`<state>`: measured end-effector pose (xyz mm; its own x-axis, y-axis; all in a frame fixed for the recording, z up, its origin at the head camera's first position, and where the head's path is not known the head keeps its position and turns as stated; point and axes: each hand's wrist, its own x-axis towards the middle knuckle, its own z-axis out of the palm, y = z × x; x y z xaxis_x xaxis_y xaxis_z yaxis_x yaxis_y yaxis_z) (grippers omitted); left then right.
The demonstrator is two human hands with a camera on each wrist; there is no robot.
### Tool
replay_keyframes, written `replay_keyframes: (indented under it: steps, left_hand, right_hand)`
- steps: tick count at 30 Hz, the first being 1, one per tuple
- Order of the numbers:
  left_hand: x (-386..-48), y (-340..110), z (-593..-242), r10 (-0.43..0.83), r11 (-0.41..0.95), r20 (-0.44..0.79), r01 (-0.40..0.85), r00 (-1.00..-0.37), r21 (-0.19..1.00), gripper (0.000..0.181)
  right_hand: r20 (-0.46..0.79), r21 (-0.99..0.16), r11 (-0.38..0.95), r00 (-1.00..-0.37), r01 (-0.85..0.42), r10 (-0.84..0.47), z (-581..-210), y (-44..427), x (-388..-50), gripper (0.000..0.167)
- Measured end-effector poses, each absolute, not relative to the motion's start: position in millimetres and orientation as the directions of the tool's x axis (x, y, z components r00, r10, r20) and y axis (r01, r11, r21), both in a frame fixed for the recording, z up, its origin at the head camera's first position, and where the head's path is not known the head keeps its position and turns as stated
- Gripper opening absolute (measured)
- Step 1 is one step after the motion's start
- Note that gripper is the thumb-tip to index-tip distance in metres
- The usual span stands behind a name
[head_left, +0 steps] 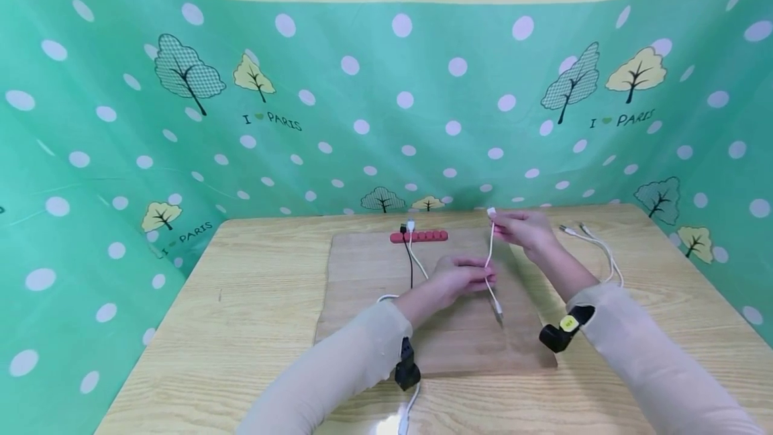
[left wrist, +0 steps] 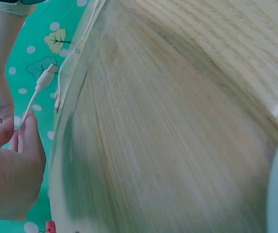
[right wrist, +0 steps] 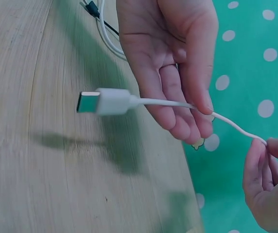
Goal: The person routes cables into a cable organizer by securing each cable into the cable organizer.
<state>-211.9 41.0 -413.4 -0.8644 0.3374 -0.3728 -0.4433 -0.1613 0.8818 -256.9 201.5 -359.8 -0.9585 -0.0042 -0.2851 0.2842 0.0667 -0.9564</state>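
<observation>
A short white USB cable runs between my two hands above the right half of a wooden board. My left hand pinches it partway along, and one metal-tipped plug hangs free below those fingers. Higher up and to the right, my right hand grips the cable between thumb and fingers near its other white end. A red cable holder lies at the board's far edge; a black cable and another white cable are at its left part.
Loose white cables lie on the table right of the board. Another white cable end lies near the front edge. A green dotted curtain hangs behind the table and at its sides.
</observation>
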Motion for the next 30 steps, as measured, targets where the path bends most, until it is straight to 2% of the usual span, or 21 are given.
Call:
replay_keyframes:
  steps: [16, 26, 30]
  left_hand:
    - [-207, 20, -418, 0.140, -0.214, -0.372, -0.395, -0.918, 0.894, 0.026]
    - [-211, 0, -417, 0.091, -0.059, -0.382, -0.388, -0.920, 0.920, 0.018]
    - [-212, -8, -417, 0.099, -0.029, -0.391, -0.396, -0.915, 0.918, 0.018]
  right_hand:
    - [-0.305, -0.951, -0.035, -0.951, 0.306, -0.042, -369, 186, -264, 0.054]
    - [-0.348, -0.932, -0.074, -0.932, 0.356, -0.102, -376, 173, -271, 0.053]
    - [-0.346, -0.930, -0.081, -0.928, 0.359, -0.141, -380, 165, -275, 0.045]
